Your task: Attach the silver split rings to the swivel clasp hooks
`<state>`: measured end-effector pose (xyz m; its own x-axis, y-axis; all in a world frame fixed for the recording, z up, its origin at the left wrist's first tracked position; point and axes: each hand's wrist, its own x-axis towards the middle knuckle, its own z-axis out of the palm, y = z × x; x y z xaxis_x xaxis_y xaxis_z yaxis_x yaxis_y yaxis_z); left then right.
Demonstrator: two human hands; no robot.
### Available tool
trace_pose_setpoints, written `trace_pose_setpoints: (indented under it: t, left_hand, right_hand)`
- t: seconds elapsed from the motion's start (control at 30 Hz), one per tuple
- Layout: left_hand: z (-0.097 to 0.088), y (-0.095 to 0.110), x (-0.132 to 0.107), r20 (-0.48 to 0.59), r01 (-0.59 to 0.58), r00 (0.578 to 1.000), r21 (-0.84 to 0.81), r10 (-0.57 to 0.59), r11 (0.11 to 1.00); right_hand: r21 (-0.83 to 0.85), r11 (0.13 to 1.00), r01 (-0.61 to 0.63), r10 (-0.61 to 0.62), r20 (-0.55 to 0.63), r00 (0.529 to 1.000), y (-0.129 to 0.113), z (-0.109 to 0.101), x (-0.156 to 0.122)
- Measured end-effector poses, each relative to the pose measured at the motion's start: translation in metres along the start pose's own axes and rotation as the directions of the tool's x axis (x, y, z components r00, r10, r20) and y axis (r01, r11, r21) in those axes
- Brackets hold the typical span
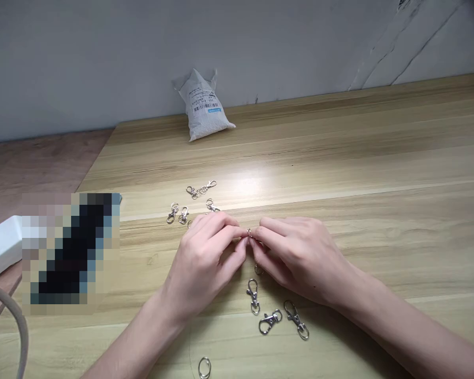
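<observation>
Both forearms come in low over the wooden table and angle inward, so the left hand and right hand meet fingertip to fingertip, knuckles up and fingers curled. Between them, thumb and forefinger of each hand pinch a small metal ring, held just above the tabletop. Three swivel clasps lie just nearer the body than the right hand's fingers, a loose split ring lies nearer still beside the left forearm, more finished clasps lie just beyond the left knuckles, and a white bag stands far beyond them.
</observation>
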<state>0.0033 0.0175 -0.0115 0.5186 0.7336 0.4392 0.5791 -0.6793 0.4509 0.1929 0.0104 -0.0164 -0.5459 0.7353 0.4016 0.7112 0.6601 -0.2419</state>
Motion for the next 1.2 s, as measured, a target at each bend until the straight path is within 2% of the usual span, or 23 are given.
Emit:
trace_pose_setpoints:
  t: [0.17, 0.27, 0.4, 0.63, 0.7, 0.77, 0.83, 0.9, 1.0, 1.07, 1.2]
  left_hand:
    - [-0.001, 0.0, 0.001, -0.032, -0.009, 0.999, 0.036, 0.01, 0.999]
    - [-0.003, 0.001, 0.001, -0.083, 0.003, 0.997, 0.056, 0.002, 0.998]
    - [-0.006, 0.003, 0.001, -0.152, 0.008, 0.988, 0.087, 0.005, 0.996]
    - [-0.01, 0.005, 0.003, -0.185, -0.025, 0.982, 0.115, 0.046, 0.993]
    - [-0.012, 0.004, 0.004, -0.189, -0.039, 0.98, 0.149, 0.067, 0.988]
    - [-0.014, 0.003, 0.005, -0.175, -0.008, 0.984, 0.166, 0.037, 0.986]
    - [-0.015, 0.002, 0.006, -0.115, 0.055, 0.993, 0.15, -0.038, 0.987]
    - [-0.014, 0.0, 0.005, -0.037, 0.101, 0.995, 0.143, -0.097, 0.985]
    - [-0.01, -0.003, 0.004, 0.059, 0.08, 0.994, 0.167, -0.091, 0.983]
    - [-0.01, -0.006, 0.003, 0.117, 0.041, 0.991, 0.189, -0.063, 0.981]
    - [-0.016, -0.015, 0.004, 0.108, 0.002, 0.994, 0.277, -0.033, 0.961]
  right_hand:
    - [0.052, 0.999, -0.008, 0.008, 0.008, 1.0, -0.001, 0.0, -0.001]
    - [0.217, 0.974, -0.058, 0.05, 0.04, 0.998, -0.001, -0.002, -0.002]
    - [0.446, 0.883, -0.145, 0.116, 0.091, 0.989, 0.001, -0.005, -0.001]
    - [0.659, 0.734, -0.163, 0.088, 0.146, 0.985, 0.005, -0.006, 0.002]
    - [0.628, 0.764, -0.148, 0.078, 0.138, 0.987, 0.009, -0.006, 0.003]
    - [0.523, 0.848, -0.083, 0.041, 0.091, 0.995, 0.015, -0.005, 0.002]
    - [0.362, 0.932, 0.007, -0.012, 0.013, 1.0, 0.021, -0.005, 0.001]
    - [0.201, 0.977, 0.077, -0.065, -0.069, 0.996, 0.021, -0.007, 0.0]
    - [0.049, 0.985, 0.167, -0.158, -0.153, 0.976, 0.014, -0.01, 0.0]
    - [0.032, 0.98, 0.195, -0.186, -0.176, 0.967, 0.009, -0.01, 0.0]
    - [0.075, 0.989, 0.126, -0.117, -0.112, 0.987, 0.01, -0.004, -0.002]
